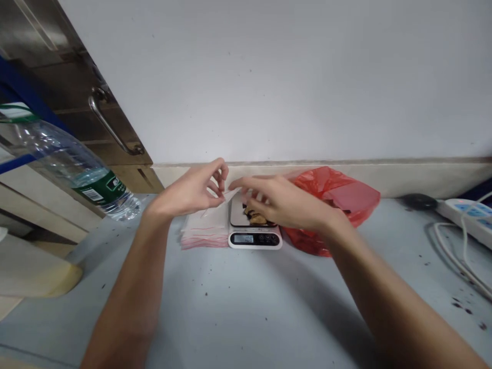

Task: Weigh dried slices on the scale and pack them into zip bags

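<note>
My left hand hovers above a stack of clear zip bags with pink-red edges, its thumb and fingers pinched on the edge of a thin plastic bag. From the other side my right hand reaches over a small white digital scale, fingers curled at the same bag. Brownish and dark dried pieces lie on the scale's plate, partly covered by my right hand. The display seems to read 108. Right of the scale sits a red plastic bag with dark pieces inside.
A water bottle with a green label leans in at the left, near a metal door handle. A white wall rises behind the grey table. At the right are a power strip, white cable and black object.
</note>
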Demonstrator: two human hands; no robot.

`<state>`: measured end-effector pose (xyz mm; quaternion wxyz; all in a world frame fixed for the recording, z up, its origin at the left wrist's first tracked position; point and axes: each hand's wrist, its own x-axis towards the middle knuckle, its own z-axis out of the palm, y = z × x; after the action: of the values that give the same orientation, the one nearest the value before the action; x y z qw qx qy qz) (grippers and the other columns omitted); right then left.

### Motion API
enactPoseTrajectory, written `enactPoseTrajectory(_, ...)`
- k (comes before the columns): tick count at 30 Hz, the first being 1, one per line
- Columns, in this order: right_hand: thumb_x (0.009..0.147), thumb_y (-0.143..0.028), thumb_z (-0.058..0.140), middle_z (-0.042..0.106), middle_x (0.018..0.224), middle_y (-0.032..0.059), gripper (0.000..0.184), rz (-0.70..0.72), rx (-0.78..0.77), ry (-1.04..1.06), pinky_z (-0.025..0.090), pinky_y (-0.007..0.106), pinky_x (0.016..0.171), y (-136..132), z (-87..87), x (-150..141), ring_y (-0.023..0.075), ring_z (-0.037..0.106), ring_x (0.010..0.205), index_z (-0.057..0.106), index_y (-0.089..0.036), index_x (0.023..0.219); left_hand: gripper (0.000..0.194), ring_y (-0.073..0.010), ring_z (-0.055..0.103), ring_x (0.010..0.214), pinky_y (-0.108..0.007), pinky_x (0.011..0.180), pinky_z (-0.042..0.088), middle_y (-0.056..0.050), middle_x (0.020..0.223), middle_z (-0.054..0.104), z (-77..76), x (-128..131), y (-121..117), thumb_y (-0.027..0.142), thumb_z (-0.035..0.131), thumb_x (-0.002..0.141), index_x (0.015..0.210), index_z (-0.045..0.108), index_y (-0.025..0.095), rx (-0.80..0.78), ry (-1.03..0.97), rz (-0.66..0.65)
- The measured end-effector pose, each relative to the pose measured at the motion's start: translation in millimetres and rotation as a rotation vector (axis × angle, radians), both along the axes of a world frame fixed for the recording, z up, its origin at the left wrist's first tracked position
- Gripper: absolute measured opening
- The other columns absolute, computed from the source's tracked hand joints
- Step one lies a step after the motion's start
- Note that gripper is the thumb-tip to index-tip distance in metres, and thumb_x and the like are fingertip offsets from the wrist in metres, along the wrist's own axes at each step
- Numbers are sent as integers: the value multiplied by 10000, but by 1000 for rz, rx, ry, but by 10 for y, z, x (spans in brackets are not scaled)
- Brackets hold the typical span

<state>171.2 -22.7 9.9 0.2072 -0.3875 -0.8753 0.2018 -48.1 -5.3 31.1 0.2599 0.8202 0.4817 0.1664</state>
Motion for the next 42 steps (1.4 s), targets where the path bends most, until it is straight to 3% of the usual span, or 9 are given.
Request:
enactPoseTrajectory(7, 1038, -311, 484, 707, 778, 36, 287, -111, -72, 2, 412, 283, 676, 58, -89, -173, 156, 589, 651, 707, -177, 917, 336, -186, 688, 839, -292, 680, 592, 13, 875, 597, -1, 62, -52, 362, 665, 709, 896, 413, 242, 180, -160, 85)
enactPoseTrajectory(11, 860, -150, 643, 714, 750, 26, 66, -330, -13, 114, 424, 269, 664, 102, -156, -196, 166, 616, 693, 681, -183, 819, 278, -186, 685, 860, -330, 781, 615, -7, 878, 644, -8, 121, -69, 406, 666, 782, 834, 467, 219, 377, -227, 118)
enactPoseTrajectory(13, 770, -64, 621, 711, 744, 13, 155, -359, -8, 251, 442, 262, 663, 131, -193, -200, 161, 624, 694, 687, -181, 848, 357, -230, 697, 996, -384, 903, 602, -54, 1061, 691, -20, 136, -62, 497, 704, 794, 938, 555, 207, 401, -235, 77)
enactPoseTrajectory(15, 732, -86, 610, 694, 721, 6, 143, -320, -17, 386, 459, 267, 662, 156, -213, -191, 159, 620, 680, 673, -180, 819, 668, -314, 609, 1274, -448, 1081, 514, -108, 1393, 623, -40, 131, -42, 595, 806, 700, 1211, 592, 223, 325, -133, -11)
enactPoseTrajectory(18, 700, -178, 646, 682, 740, 12, 43, -195, -62, 508, 482, 284, 672, 181, -215, -156, 161, 612, 690, 637, -188, 741, 1147, -367, 364, 1521, -483, 1233, 331, -114, 1660, 394, -75, 108, -1, 600, 903, 563, 1541, 399, 276, 164, 52, -123)
enactPoseTrajectory(22, 809, -342, 652, 677, 771, 12, 155, -56, -232, 535, 511, 295, 660, 201, -205, -82, 164, 629, 687, 582, -207, 836, 983, -340, 466, 1453, -451, 1198, 361, -105, 1577, 518, -96, 48, 38, 576, 824, 683, 1533, 449, 254, 116, 57, -171)
enactPoseTrajectory(26, 955, -387, 582, 752, 1054, 106, 281, -233, -180, 196, 551, 364, 816, 201, -184, -1, 240, 715, 949, 581, -208, 1170, 845, -332, 559, 1347, -412, 1129, 416, -114, 1497, 587, -89, -91, 71, 573, 744, 718, 1459, 534, 227, 84, 183, -66)
enactPoseTrajectory(30, 871, -338, 744, 602, 1471, 140, 615, -149, -196, -281, 492, 407, 1016, 190, -172, 10, 329, 598, 1308, 559, -277, 1454, 964, -337, 544, 1365, -391, 1117, 411, -144, 1535, 545, -86, -179, 90, 598, 732, 671, 1515, 468, 216, -71, 349, 21)
enactPoseTrajectory(42, 875, -152, 664, 799, 1023, 72, 378, -158, -276, -358, 482, 280, 687, 248, -244, -77, 232, 734, 855, 697, -224, 1244, 949, -331, 588, 1311, -360, 1076, 432, -141, 1446, 613, -128, -95, 104, 601, 715, 658, 1495, 506, 207, -146, 405, -3)
